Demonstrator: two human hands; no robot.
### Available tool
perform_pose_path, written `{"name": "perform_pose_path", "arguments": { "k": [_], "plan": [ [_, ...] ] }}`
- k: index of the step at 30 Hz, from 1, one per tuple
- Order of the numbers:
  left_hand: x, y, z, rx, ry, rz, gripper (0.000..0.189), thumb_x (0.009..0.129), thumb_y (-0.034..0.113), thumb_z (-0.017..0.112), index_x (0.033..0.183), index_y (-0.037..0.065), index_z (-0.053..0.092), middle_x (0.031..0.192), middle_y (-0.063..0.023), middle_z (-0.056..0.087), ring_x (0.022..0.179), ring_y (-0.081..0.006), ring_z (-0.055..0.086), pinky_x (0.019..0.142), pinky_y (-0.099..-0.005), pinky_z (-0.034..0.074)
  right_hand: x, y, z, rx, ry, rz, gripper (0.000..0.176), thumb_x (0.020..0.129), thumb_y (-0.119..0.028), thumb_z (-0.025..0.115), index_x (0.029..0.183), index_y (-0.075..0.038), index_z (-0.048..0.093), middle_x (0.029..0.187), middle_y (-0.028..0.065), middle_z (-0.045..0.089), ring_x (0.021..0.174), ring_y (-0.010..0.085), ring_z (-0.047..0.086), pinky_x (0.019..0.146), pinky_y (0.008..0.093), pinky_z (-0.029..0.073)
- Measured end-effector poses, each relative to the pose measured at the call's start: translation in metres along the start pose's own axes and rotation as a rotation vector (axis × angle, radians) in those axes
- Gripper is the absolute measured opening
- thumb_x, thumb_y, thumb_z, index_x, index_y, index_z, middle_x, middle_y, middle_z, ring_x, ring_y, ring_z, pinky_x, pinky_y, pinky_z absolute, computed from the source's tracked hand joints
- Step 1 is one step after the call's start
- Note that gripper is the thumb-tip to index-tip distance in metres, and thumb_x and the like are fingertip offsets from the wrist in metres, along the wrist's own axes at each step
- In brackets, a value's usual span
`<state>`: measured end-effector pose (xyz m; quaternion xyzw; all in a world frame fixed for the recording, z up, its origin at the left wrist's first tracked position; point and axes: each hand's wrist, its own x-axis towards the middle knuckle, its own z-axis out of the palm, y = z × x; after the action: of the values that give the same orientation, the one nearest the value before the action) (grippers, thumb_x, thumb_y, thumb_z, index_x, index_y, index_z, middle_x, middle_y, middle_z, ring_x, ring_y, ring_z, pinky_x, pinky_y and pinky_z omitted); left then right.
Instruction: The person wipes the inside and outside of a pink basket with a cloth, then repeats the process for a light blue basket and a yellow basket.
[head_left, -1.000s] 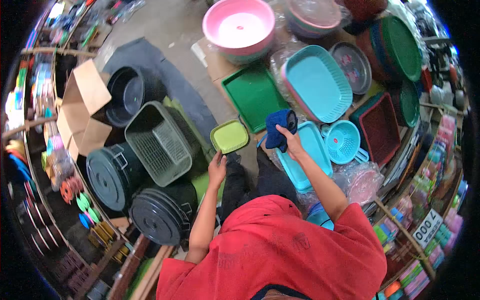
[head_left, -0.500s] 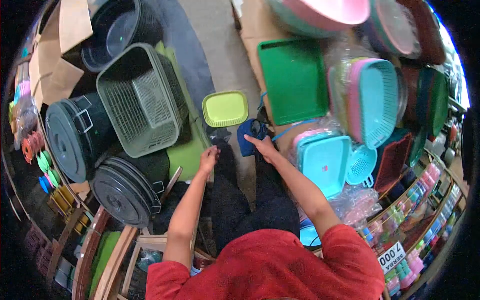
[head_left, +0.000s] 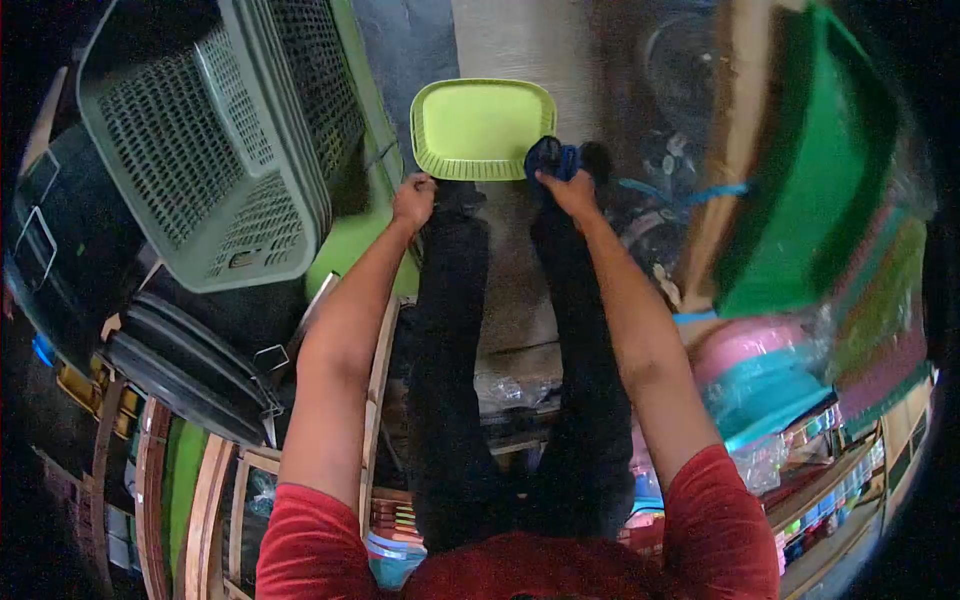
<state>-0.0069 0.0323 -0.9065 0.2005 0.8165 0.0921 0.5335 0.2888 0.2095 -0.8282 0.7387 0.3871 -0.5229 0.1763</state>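
Observation:
A yellow-green plastic basket (head_left: 485, 120) with a slotted rim lies near the top centre, in front of my feet. My left hand (head_left: 414, 200) is closed at its lower left corner; whether the fingers grip the rim is too small to tell. My right hand (head_left: 570, 190) is closed on a dark blue cloth (head_left: 548, 158), which overlaps the basket's lower right corner.
Stacked grey-green baskets (head_left: 215, 150) lean at the left, above black lidded bins (head_left: 180, 370). A green tray (head_left: 800, 190) stands at the right, over pink and turquoise basins (head_left: 765, 380). Wooden frames (head_left: 205, 500) are at the lower left.
The view has shifted forward and down, so the basket looks larger and closer. Both arms are stretched further out, and the blue cloth is now at the basket's corner.

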Motion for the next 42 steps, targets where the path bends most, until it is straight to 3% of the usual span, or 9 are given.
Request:
{"name": "perform_pose_path", "arguments": {
  "k": [8,10,16,22,26,28,30,32,42],
  "plan": [
    [0.079,-0.014,0.017,0.151,0.197,0.146,0.054,0.095,0.030,0.072,0.141,0.005,0.057,0.122,-0.0233,0.073,0.117,-0.0404,0.069,0.102,-0.0480,0.053,0.129,0.027,0.060,0.011,0.052,-0.117,0.057,0.081,-0.036,0.091,0.126,-0.006,0.074,0.121,0.0117,0.077,0.110,0.0216,0.072,0.101,0.0370,0.053],
    [0.091,-0.021,0.016,0.108,0.212,0.199,0.058,0.094,0.029,0.074,0.143,0.005,0.055,0.124,-0.0234,0.073,0.117,-0.0414,0.069,0.100,-0.0500,0.054,0.149,0.036,0.071,0.093,0.038,-0.188,0.060,0.078,-0.045,0.089,0.119,-0.004,0.076,0.116,0.0213,0.077,0.110,0.0350,0.074,0.100,0.0430,0.055],
    [0.068,-0.021,0.007,-0.051,0.176,0.075,0.043,0.096,0.034,0.073,0.128,0.007,0.066,0.099,-0.0170,0.077,0.096,-0.0342,0.074,0.087,-0.0443,0.057,0.120,0.044,0.064,-0.078,0.152,-0.068,0.071,0.078,-0.048,0.090,0.129,-0.003,0.072,0.123,0.0198,0.075,0.115,0.0314,0.072,0.102,0.0414,0.053],
    [-0.063,-0.005,-0.028,-0.116,0.259,0.005,0.033,0.094,0.035,0.073,0.107,0.005,0.069,0.094,-0.0134,0.074,0.090,-0.0289,0.072,0.086,-0.0423,0.055,0.008,0.067,0.045,-0.046,0.282,-0.140,0.063,0.079,-0.046,0.089,0.126,-0.006,0.073,0.120,0.0200,0.076,0.114,0.0368,0.072,0.100,0.0457,0.054],
    [-0.115,-0.030,-0.046,0.017,0.017,-0.111,0.038,0.097,0.030,0.068,0.126,0.006,0.061,0.115,-0.0146,0.073,0.103,-0.0319,0.069,0.092,-0.0428,0.054,-0.084,0.059,0.014,-0.073,0.200,-0.329,0.067,0.082,-0.038,0.084,0.135,-0.002,0.063,0.123,0.0258,0.072,0.117,0.0456,0.067,0.102,0.0512,0.052],
    [-0.185,0.042,-0.091,-0.335,-0.115,-0.355,0.053,0.099,0.033,0.061,0.145,0.007,0.052,0.128,-0.0177,0.070,0.121,-0.0353,0.065,0.100,-0.0452,0.052,-0.113,0.071,0.010,-0.116,0.216,-0.403,0.066,0.083,-0.035,0.083,0.137,-0.003,0.061,0.123,0.0259,0.072,0.118,0.0458,0.067,0.103,0.0514,0.052],
    [-0.187,-0.039,-0.072,-0.201,-0.209,-0.096,0.065,0.101,0.040,0.054,0.158,0.009,0.043,0.145,-0.0205,0.060,0.131,-0.0363,0.060,0.108,-0.0456,0.049,-0.163,0.046,-0.011,-0.177,0.220,-0.394,0.066,0.083,-0.033,0.083,0.140,-0.007,0.060,0.121,0.0253,0.073,0.117,0.0449,0.067,0.101,0.0509,0.053],
    [-0.268,0.057,-0.125,-0.490,-0.297,-0.345,0.070,0.102,0.044,0.049,0.162,0.010,0.037,0.158,-0.0216,0.048,0.145,-0.0341,0.049,0.119,-0.0431,0.039,-0.202,0.020,-0.029,-0.195,0.188,-0.332,0.063,0.084,-0.038,0.083,0.134,-0.006,0.065,0.120,0.0239,0.074,0.116,0.0430,0.069,0.101,0.0499,0.053],
    [-0.415,0.164,-0.219,-0.916,0.073,-0.005,0.063,0.103,0.035,0.053,0.155,0.001,0.040,0.148,-0.0175,0.050,0.138,-0.0283,0.047,0.118,-0.0404,0.035,-0.344,-0.084,-0.127,0.174,0.032,-0.527,0.046,0.088,-0.032,0.082,0.119,0.001,0.072,0.112,0.0208,0.077,0.105,0.0317,0.075,0.093,0.0436,0.056]
  ]
}}
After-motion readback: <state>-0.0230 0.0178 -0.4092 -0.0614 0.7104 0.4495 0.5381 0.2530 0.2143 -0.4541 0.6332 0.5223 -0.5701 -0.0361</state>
